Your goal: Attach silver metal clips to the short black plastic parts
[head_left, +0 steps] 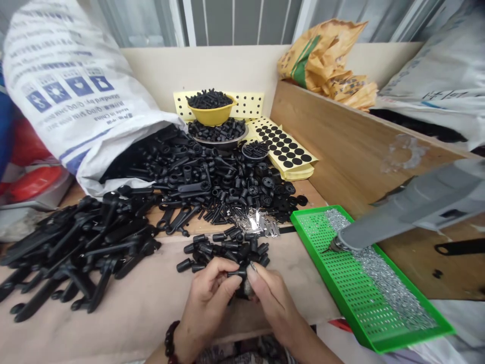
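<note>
My left hand (206,303) and my right hand (271,303) meet over the cardboard-covered bench (151,298). Their fingers pinch a small black plastic cylinder (237,273) between them. A bit of metal shows at my right fingertips, but the fingers hide most of it. Just beyond my hands lies a heap of similar black cylinders (223,247). A dark beaded bracelet (170,341) circles my left wrist. Loose silver metal clips (257,222) lie further forward.
A green perforated tray (364,283) holding silver pins sits to the right, with a grey hot-glue-style tool (413,207) over it. Black plastic handles (79,247) fill the left. A white sack (71,86) spills black parts. Yellow sheets of black dots, bowls and a wooden board stand behind.
</note>
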